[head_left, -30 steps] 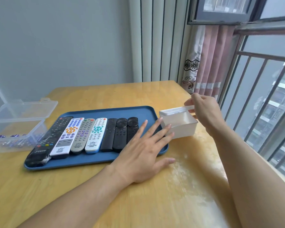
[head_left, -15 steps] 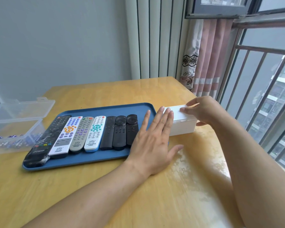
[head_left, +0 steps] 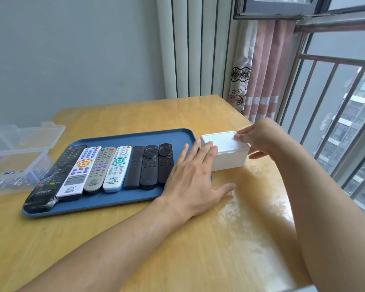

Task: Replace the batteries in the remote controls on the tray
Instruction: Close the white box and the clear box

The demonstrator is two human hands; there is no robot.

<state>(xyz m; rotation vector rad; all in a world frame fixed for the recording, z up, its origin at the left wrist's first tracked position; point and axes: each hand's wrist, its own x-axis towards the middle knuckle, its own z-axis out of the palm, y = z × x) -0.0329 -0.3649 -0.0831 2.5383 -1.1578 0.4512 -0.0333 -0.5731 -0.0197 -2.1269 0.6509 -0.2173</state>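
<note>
The white box [head_left: 223,151] is taken here as the landmark; it stands on the wooden table [head_left: 177,249], just beside the right end of the blue tray [head_left: 135,137]. Its lid is seen down on the body. The left hand [head_left: 195,179] is laid flat, with straight fingers whose tips rest on the lid's near-left corner; nothing is gripped by it. The right hand [head_left: 259,137] is curled round the far right side of the box, the fingertips on the lid's edge and the thumb low against the side wall, so the box is held by it.

The remote controls [head_left: 105,168], seven of them, lie side by side on the tray to the left of the box, buttons up. Further left of the box, beyond the tray, an open clear case [head_left: 19,152] is seen with what appear to be batteries [head_left: 11,178] inside.

The step in hand is judged to be the handling of the box lid. To do it well, the body should be kept steady by the flat hand while the lid is worked evenly, so that the light box is not tipped or pushed against the tray. No remote appears to be opened yet.
</note>
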